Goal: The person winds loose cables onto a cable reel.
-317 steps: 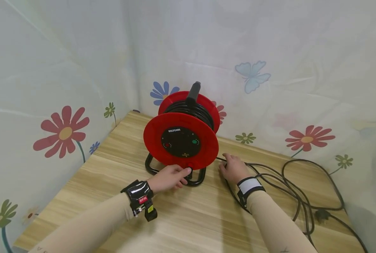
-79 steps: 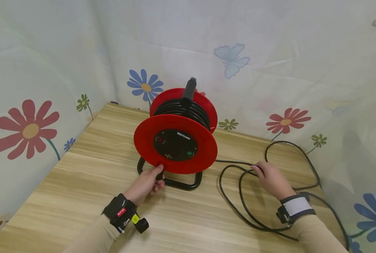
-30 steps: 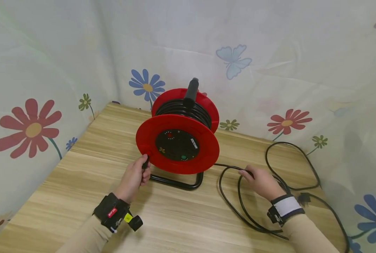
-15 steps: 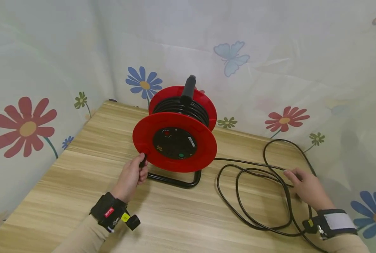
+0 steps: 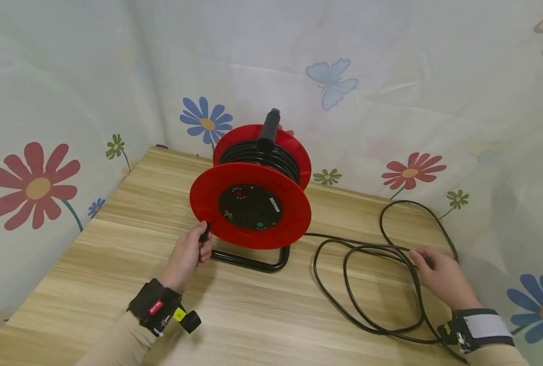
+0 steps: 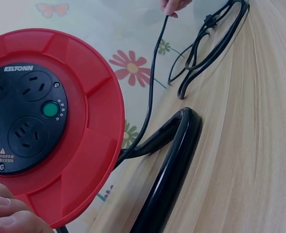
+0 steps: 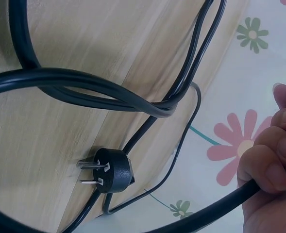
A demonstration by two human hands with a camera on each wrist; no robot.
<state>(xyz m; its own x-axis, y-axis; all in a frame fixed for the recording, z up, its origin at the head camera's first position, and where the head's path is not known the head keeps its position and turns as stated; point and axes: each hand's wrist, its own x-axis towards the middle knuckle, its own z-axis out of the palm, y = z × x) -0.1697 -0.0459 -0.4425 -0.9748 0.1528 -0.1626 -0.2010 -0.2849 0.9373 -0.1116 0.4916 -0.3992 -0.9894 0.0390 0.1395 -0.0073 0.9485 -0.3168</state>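
Observation:
A red cable reel [image 5: 250, 206] with a black socket panel [image 6: 26, 114] stands on its black tube frame [image 5: 253, 263]. My left hand [image 5: 186, 259] pinches the small black crank knob [image 5: 204, 235] at the lower left of the reel's front disc. Black cable is wound between the two discs, and its free length runs off to the right. Out there my right hand [image 5: 445, 277] holds the black cable [image 7: 225, 204] in curled fingers, raised over the loose loops. Below that hand in the right wrist view lies a black plug [image 7: 114, 170] with metal pins.
Loose cable loops [image 5: 372, 328] spread over the right part of the wooden table [image 5: 253, 320]. A black carrying grip [image 5: 269, 127] tops the reel. Flower-printed sheeting [image 5: 253, 51] rises close behind the table's back and left edges.
Over the last seconds the reel's front disc has turned clockwise as the left hand carried the knob leftward. The right hand slid outward along the cable to the right. Since half a second ago, little differs.

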